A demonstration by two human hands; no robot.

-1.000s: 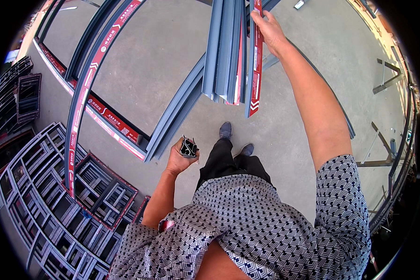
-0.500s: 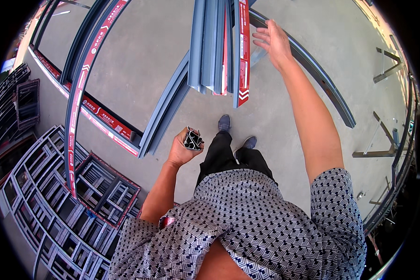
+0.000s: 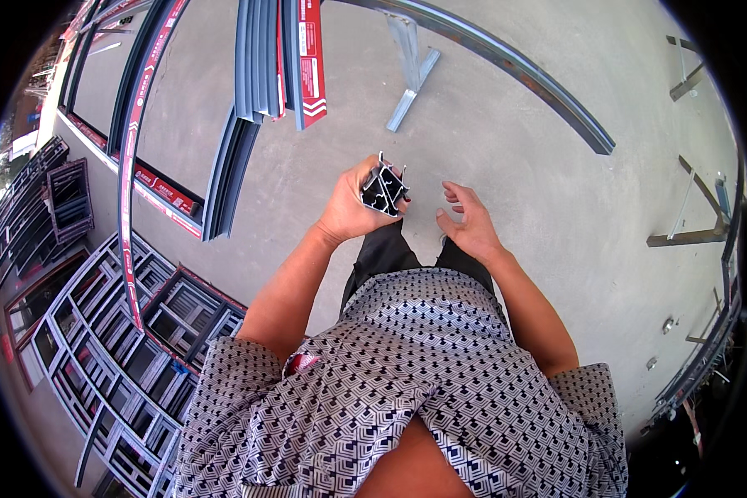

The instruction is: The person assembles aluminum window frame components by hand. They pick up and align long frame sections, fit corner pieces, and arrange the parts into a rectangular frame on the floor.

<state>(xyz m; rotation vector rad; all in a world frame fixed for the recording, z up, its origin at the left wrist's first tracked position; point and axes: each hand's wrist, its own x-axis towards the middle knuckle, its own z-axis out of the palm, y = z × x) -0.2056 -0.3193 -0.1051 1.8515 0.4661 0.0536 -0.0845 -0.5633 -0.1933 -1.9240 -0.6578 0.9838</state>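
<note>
We find the left hand point(image 3: 350, 199) wrapped around a hollow metal profile point(image 3: 382, 192), fingers closed on its side. The profile's cut end faces up toward us, showing dark chambers divided by bright thin webs; how far it runs below the hand we cannot tell. It is held in front of the body, above the black trousers point(image 3: 379, 253).

The right hand point(image 3: 471, 220) holds nothing that we can see. Its fingers are loosely curled and parted from the thumb, and it stands near the profile's right side without touching it.

Beyond the hands, at the upper left, we note a bundle of grey-blue profiles point(image 3: 257, 62), laid side by side with their ends toward the person. At its right edge is a profile with a red printed strip point(image 3: 311, 70). Just below the bundle, a grey-blue frame member point(image 3: 228, 178) meets a red-labelled rail point(image 3: 166, 192) at a corner.

At the upper right we record a long dark steel bar point(image 3: 519, 62) and, beneath it, a pale metal foot point(image 3: 413, 93) on the concrete floor point(image 3: 539, 207). At the lower left we observe stacked metal frames point(image 3: 112, 349); at the far right, a dark angled metal stand point(image 3: 687, 237).
</note>
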